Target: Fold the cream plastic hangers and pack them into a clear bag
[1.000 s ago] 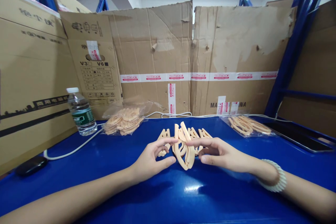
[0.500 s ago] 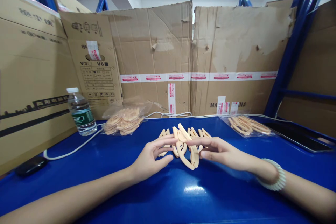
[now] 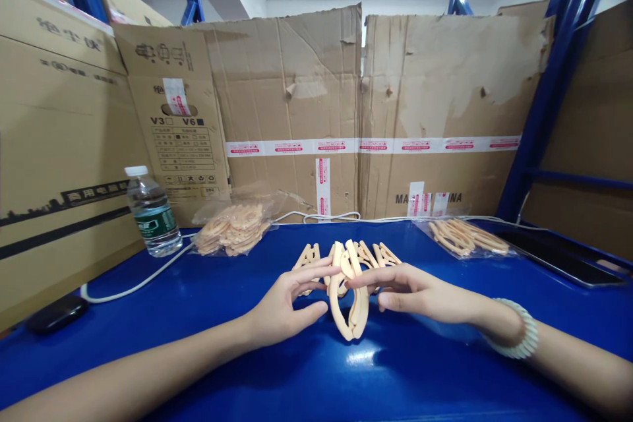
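Note:
A beige plastic piece, which looks like a folded travel hanger (image 3: 359, 313), is in front of me with its two arms pointing away and its curved end toward me. My left hand (image 3: 287, 300) lies at its left side, index fingertip touching it, thumb held apart. From the right, my right hand (image 3: 415, 287) reaches its index finger onto the other arm, with the thumb below and apart. Neither hand is wrapped round the piece. Similar beige hangers (image 3: 387, 254) lie in a row just behind it, partly hidden by my fingers.
Clear bags of beige parts lie at back left (image 3: 232, 227) and back right (image 3: 467, 237). A water bottle (image 3: 154, 217), a black mouse-like object (image 3: 57, 313) and a white cable (image 3: 133, 287) are on the left. A dark tablet-like device (image 3: 568, 260) lies right. Cardboard (image 3: 291, 105) walls the blue table.
The hanger in front has slid toward me and turned from a slant to nearly straight, its two arms now more even. Both hands stay almost in place.

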A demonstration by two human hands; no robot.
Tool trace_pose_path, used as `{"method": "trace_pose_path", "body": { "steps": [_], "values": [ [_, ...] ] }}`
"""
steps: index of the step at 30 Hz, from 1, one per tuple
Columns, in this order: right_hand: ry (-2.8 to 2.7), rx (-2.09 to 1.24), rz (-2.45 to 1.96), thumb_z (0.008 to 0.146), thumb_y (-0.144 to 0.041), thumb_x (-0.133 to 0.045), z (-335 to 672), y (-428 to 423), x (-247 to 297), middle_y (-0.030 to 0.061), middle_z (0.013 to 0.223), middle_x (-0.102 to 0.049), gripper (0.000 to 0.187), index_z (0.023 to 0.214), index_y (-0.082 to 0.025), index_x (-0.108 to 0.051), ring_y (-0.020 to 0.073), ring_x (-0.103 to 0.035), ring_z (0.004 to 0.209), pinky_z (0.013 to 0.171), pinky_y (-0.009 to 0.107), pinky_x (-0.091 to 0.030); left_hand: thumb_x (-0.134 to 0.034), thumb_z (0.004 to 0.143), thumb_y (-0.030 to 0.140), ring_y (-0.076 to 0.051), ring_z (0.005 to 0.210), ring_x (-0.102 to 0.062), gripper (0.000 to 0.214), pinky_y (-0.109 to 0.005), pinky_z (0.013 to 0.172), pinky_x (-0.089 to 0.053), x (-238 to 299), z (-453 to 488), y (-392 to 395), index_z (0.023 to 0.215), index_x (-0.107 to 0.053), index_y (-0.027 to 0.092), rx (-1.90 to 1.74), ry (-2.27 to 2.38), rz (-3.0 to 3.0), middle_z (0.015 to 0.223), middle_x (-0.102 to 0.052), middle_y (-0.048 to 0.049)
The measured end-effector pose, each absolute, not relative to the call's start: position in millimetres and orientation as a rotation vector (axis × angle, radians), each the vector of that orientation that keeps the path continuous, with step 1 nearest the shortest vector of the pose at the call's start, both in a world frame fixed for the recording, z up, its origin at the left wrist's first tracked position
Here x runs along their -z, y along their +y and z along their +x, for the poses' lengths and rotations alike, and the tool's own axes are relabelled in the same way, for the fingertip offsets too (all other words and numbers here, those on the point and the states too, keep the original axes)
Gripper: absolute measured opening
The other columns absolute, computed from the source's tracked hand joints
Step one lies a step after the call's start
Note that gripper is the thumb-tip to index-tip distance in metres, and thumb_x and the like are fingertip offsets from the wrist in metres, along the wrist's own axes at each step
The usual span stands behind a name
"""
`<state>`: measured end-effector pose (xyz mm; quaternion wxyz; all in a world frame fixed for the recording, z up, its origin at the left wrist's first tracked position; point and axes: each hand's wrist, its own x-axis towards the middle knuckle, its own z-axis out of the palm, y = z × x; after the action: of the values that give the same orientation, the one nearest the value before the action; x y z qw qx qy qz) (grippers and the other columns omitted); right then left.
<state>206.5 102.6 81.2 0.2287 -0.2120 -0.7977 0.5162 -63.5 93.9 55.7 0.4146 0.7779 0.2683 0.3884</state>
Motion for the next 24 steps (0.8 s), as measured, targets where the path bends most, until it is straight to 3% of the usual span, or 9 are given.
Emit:
{"method": "trace_pose_path", "body": {
  "steps": [6,10,14,20,24],
  "values": [
    [-2.176,-1.387,-0.699,0.088,-0.046,-0.063,212,105,-92,0.0105,0.113,-0.068,0.051,0.130,-0.017,-0.059,0.0199,-0.062,0.092,0.079,0.032,-0.049,-0.061,0.079,0.007,-0.031,0.140,-0.032,0.056,-0.045,0.105,-0.043,-59,-63,89,0.131,-0.051,0.025,-1.011,0.654,2.087,0.156,-0.026,-0.0109],
    [-2.041,-1.094,-0.962,0.085,-0.050,-0.063,233,122,-106,0.0095,0.102,-0.070,0.045,0.113,-0.015,-0.069,0.0162,-0.060,0.075,0.067,0.028,-0.047,-0.059,0.080,0.007,-0.030,0.143,-0.024,0.051,-0.041,0.105,-0.043,-60,-64,87,0.127,-0.052,0.026,-1.061,0.703,2.095,0.154,-0.029,-0.0085],
    [-1.932,-0.825,-1.159,0.079,-0.050,-0.063,261,144,-113,0.0088,0.086,-0.070,0.038,0.086,-0.013,-0.068,0.0139,-0.056,0.064,0.057,0.026,-0.044,-0.059,0.080,0.008,-0.029,0.144,-0.022,0.051,-0.040,0.104,-0.044,-60,-64,89,0.127,-0.052,0.028,-1.039,0.717,2.119,0.152,-0.032,-0.0077],
    [-1.939,-0.869,-1.358,0.065,-0.037,-0.073,279,162,-104,0.0071,0.079,-0.069,0.028,0.078,-0.014,-0.064,0.0130,-0.057,0.058,0.050,0.023,-0.045,-0.058,0.082,0.009,-0.030,0.141,-0.027,0.048,-0.039,0.101,-0.046,-61,-63,90,0.126,-0.053,0.027,-1.026,0.719,2.139,0.148,-0.037,-0.0090],
    [-1.949,-0.863,-1.451,0.067,-0.033,-0.071,280,167,-98,0.0017,0.065,-0.064,0.022,0.075,-0.015,-0.062,0.0109,-0.054,0.051,0.049,0.023,-0.048,-0.056,0.082,0.009,-0.029,0.137,-0.032,0.048,-0.037,0.099,-0.047,-62,-63,90,0.126,-0.052,0.028,-1.002,0.716,2.165,0.145,-0.041,-0.0078]
  ]
}}
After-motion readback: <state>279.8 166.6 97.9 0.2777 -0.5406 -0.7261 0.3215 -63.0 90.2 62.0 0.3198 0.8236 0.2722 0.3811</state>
